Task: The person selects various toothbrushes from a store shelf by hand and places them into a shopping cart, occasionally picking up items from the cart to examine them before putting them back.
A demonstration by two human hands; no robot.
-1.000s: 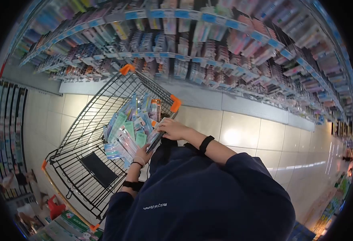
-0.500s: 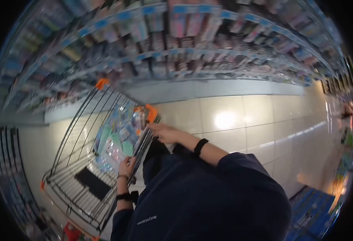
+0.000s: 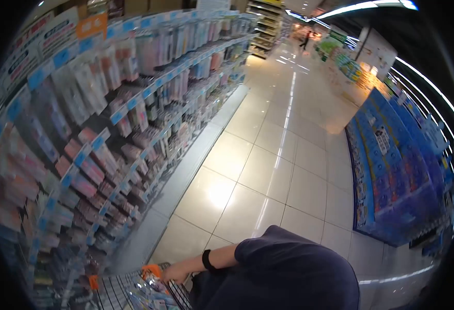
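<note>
At the bottom edge, my right hand (image 3: 177, 270) grips the edge of a wire shopping cart (image 3: 114, 289), next to an orange corner piece (image 3: 152, 269). Its fingers curl over the bar and are partly hidden. Inside the cart lie several plastic-wrapped packages (image 3: 152, 298), pale blue and clear, cut off by the frame. A black band circles my right wrist, below a dark blue sleeve. My left hand is out of view.
Long shelves (image 3: 154, 88) with hanging packets and blue price tags line the left side. A glossy tiled floor (image 3: 268, 170) runs ahead. On the right stands a large blue stack of goods (image 3: 392, 170). Far off, a person (image 3: 305, 39) is in the aisle.
The view has swung right and up, from the cart to the aisle. The cart has shifted to the bottom edge and my left hand has left the picture. My right hand remains on the cart.
</note>
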